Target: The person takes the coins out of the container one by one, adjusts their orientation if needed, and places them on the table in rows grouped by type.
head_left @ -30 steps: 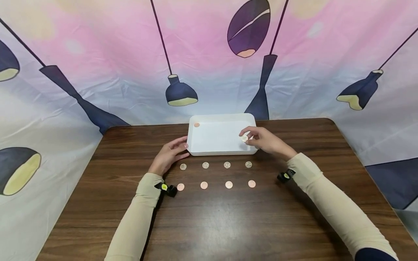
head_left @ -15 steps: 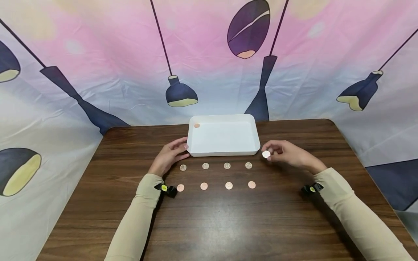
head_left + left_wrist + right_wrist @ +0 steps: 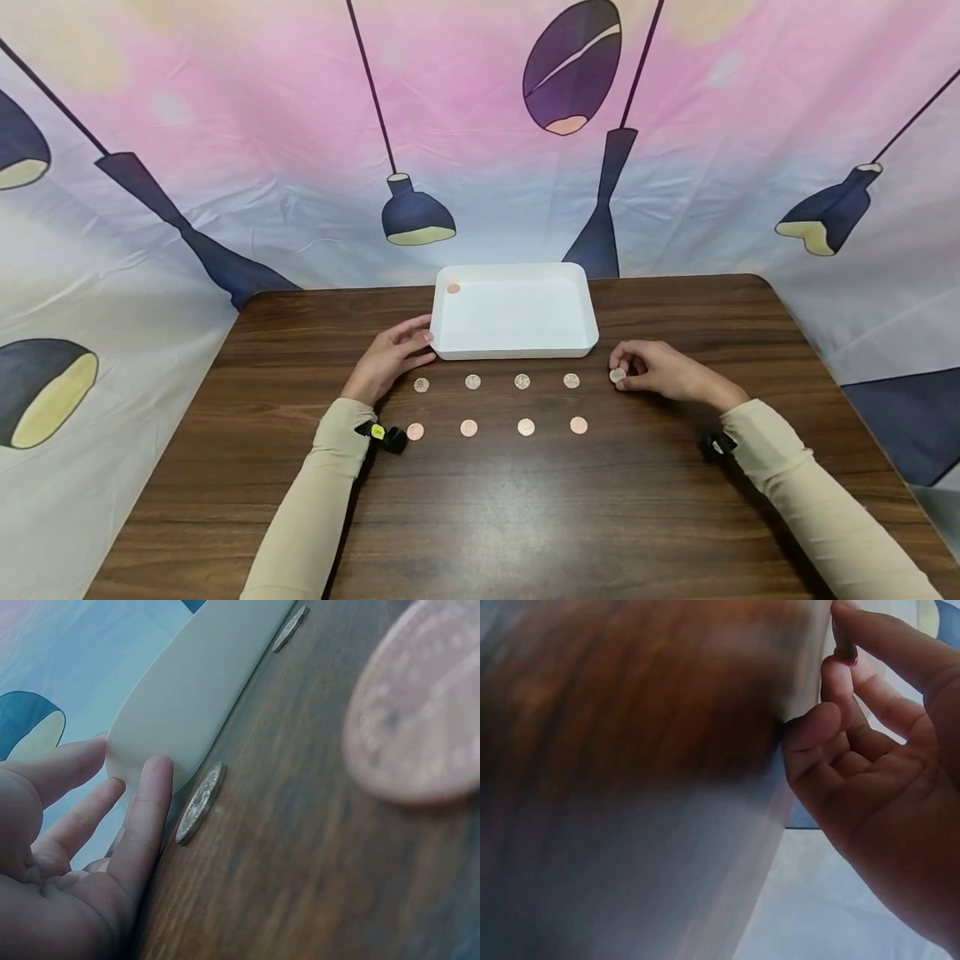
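My right hand (image 3: 663,371) pinches a silver-coloured coin (image 3: 617,375) between thumb and fingertips, just right of the upper coin row. The right wrist view shows that coin (image 3: 844,646) edge-on between the fingertips. My left hand (image 3: 390,354) touches the left side of a white tray (image 3: 517,352) with its fingers extended. A copper-coloured coin (image 3: 453,288) lies in the tray's far left corner. In front of the tray is a row of several silver-coloured coins (image 3: 522,381). Nearer me runs a row of several copper-coloured coins (image 3: 468,427).
The dark wooden table (image 3: 495,517) ends at a patterned cloth backdrop (image 3: 315,167) behind the tray. A copper-coloured coin (image 3: 420,712) looms close to the left wrist camera. A silver-coloured coin (image 3: 201,804) lies flat near the left fingertips.
My right hand has drawn back from over the tray to the right and toward me, carrying the coin, and has come lower beside the upper row. The left hand stays put.
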A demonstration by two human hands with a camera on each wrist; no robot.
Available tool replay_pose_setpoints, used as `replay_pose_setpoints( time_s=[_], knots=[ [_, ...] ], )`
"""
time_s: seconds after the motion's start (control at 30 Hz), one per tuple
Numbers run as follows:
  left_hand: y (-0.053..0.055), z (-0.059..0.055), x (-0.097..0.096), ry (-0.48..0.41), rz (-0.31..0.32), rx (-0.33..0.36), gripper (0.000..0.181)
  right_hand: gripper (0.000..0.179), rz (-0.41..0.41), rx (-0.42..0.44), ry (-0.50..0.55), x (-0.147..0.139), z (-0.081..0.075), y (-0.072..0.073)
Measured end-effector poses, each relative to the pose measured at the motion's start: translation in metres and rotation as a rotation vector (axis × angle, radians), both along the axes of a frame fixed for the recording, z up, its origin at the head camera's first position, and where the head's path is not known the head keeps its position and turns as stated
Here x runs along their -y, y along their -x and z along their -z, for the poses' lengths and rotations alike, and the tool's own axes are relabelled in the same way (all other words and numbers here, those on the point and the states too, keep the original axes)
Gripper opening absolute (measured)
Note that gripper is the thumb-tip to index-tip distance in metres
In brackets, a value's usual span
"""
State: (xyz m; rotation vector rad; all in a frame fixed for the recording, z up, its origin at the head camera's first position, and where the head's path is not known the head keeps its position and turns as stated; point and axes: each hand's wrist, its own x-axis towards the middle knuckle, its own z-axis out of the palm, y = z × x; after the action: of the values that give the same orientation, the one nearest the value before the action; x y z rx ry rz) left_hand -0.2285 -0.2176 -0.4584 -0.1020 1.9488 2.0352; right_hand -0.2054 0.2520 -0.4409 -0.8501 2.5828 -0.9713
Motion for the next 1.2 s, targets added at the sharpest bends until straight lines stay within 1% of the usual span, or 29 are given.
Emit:
replay_pose_setpoints(
  time_s=[0.1,0.2,0.6,0.73,0.9,1.07,1.2],
  knots=[
    [0.0003,0.0,0.0005,0.007,0.009,-0.003,0.057,0.018,-0.007,-0.048,-0.018,0.0,0.0027,-0.0007],
    [0.0005,0.0002,0.0007,0.006,0.012,-0.009,0.057,0.016,-0.018,-0.064,-0.023,-0.0008,0.0039,-0.0013],
    [-0.0001,0.0005,0.0004,-0.007,-0.005,-0.008,0.055,0.013,-0.037,-0.056,-0.059,0.0006,0.0018,-0.0032],
    [0.0002,0.0003,0.0003,-0.004,0.001,-0.013,0.055,0.013,-0.047,-0.055,-0.063,-0.0003,0.001,-0.004],
    [-0.0002,-0.0005,0.0018,0.004,0.018,-0.027,0.057,0.015,-0.035,-0.05,-0.067,-0.0012,-0.0007,-0.0041],
    [-0.0019,-0.0017,0.0031,0.007,0.019,-0.027,0.056,0.014,-0.022,-0.067,-0.043,0.0003,-0.0011,-0.0048],
    [-0.0032,-0.0029,0.0012,0.009,0.023,-0.018,0.055,0.012,0.012,-0.1,0.027,0.0025,-0.0012,-0.0056]
  ],
)
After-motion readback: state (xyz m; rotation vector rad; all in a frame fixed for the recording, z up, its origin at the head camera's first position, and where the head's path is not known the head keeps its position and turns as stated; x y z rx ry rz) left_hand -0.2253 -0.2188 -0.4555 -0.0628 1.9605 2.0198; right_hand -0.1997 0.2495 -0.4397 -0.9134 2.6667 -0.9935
